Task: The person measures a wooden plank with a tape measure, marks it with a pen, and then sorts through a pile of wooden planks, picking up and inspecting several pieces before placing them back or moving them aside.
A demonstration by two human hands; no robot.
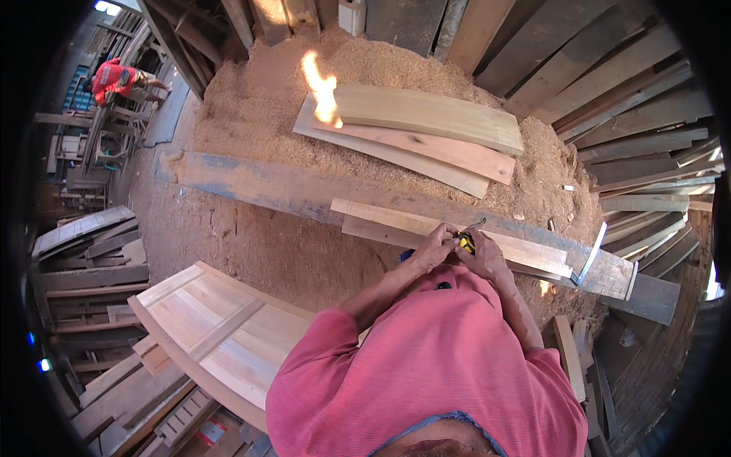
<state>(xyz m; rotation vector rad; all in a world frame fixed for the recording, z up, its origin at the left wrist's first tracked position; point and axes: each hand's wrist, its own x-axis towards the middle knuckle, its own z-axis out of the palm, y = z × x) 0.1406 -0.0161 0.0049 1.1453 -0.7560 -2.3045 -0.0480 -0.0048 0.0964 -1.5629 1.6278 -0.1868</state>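
Note:
Close together in front of my chest, my left hand (435,247) and my right hand (486,256) are both closed around a small yellow and black tape measure (466,242). My fingers cover part of it. A thin dark curved piece (477,224) sticks up beside my right fingers. Just beyond and under my hands, a pale narrow board (381,214) lies along a worn long bench plank (251,186), with a second board (375,230) against its near side. A bit of blue (407,254) shows by my left wrist; its kind is hidden.
Three loose boards (426,114) lie on sawdust beyond the bench. A metal strip (592,255) stands near the bench's right end. A panelled wooden door (221,316) lies at lower left. Stacked lumber (624,99) lines the right. A person in red (114,82) bends over at far left.

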